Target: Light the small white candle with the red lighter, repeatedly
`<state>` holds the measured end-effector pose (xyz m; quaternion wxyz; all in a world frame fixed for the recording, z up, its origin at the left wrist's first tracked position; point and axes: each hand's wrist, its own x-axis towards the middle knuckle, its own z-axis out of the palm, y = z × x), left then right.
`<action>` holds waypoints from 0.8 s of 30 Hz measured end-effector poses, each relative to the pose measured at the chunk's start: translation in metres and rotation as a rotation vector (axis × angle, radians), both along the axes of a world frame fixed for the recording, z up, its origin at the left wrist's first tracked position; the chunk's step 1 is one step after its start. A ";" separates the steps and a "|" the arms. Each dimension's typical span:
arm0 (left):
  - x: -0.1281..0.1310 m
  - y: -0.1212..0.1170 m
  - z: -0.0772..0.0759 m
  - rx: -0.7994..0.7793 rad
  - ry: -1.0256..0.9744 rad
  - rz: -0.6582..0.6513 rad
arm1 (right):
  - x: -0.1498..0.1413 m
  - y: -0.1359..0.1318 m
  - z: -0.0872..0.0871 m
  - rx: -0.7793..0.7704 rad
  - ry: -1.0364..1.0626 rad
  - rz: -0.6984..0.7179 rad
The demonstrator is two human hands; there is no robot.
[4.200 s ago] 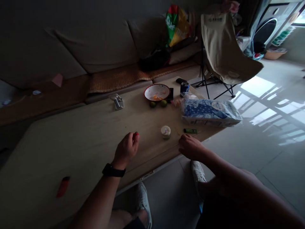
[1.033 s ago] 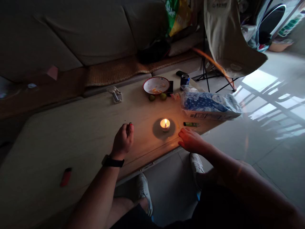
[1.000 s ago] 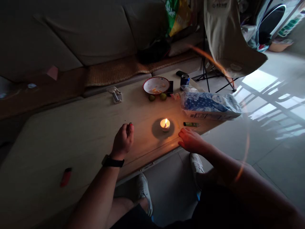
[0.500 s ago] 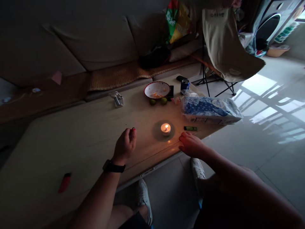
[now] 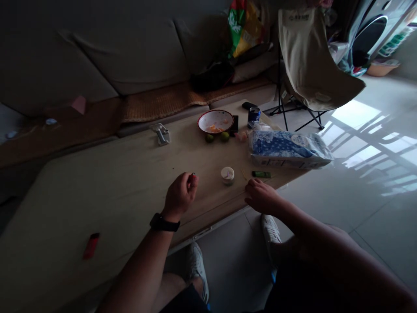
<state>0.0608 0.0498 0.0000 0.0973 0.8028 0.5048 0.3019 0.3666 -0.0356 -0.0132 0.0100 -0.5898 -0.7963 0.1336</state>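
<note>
My left hand point(image 5: 180, 194), with a dark watch on its wrist, is closed round a small lighter point(image 5: 193, 175); only its red and metal top shows above the fist. To its right a tealight candle point(image 5: 227, 174) stands on the table, unlit, with a purplish wick piece in its middle. My right hand point(image 5: 260, 195) rests on the table's near edge, fingers loosely bent and apart from the thumb, holding nothing visible. Just beyond its fingertips lie thin yellowish sticks point(image 5: 244, 174) and a green lighter point(image 5: 261, 174). A red lighter point(image 5: 91, 246) lies at the table's near left.
Farther back on the table point(image 5: 114, 187) are a bowl point(image 5: 208, 120) with orange scraps, two green fruits point(image 5: 224, 137), a blue can point(image 5: 253, 117), a tissue pack point(image 5: 286, 148) and a white-grey holder point(image 5: 161, 134). A sofa point(image 5: 137, 56) and folding chair point(image 5: 312, 65) stand behind.
The candle's flame has gone out and its glow on the table and my hands has vanished. My left hand has moved right, closer to the candle. My right hand has barely moved.
</note>
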 end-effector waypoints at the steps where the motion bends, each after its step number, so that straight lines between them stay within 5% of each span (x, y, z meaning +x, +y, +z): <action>1: 0.005 0.000 0.002 0.024 0.013 -0.008 | 0.000 0.000 0.000 0.008 -0.003 0.004; 14: 0.064 0.002 0.017 0.165 0.181 -0.141 | 0.002 -0.001 0.001 0.009 0.012 0.016; 24: 0.079 0.004 0.016 0.173 0.274 -0.155 | 0.001 -0.001 0.002 -0.009 0.004 0.007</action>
